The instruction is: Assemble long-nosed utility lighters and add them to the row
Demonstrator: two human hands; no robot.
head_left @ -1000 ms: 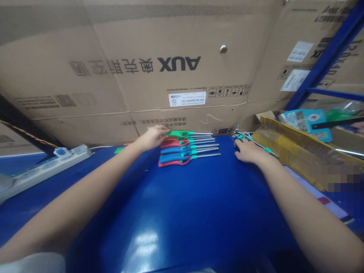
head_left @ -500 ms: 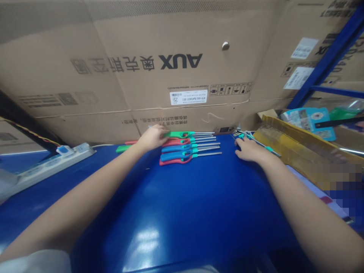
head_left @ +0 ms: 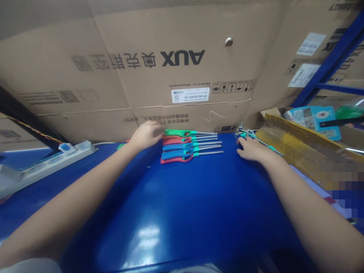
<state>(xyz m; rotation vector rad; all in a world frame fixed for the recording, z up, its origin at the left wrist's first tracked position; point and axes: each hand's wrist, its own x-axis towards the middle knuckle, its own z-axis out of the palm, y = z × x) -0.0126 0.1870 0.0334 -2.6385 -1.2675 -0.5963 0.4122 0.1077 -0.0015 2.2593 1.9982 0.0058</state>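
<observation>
At left hand (head_left: pixel 146 134), green lighter (head_left: pixel 178 133).

The lighters (head_left: pixel 182 146) have smooth coloured plastic handles and thin bright metal tubes. The blue tabletop (head_left: pixel 176 204) is glossy, mirroring lamp glare. Behind it, the brown box (head_left: pixel 142 64) is matt corrugated cardboard.

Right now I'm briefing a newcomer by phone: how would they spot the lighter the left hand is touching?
Find the big brown AUX carton behind the blue table. At its foot lies a neat row of long-nosed lighters, metal tips pointing right. The green lighter at the left hand is the row's farthest, nearest the carton, and its only green handle; the others are red or blue.
</observation>
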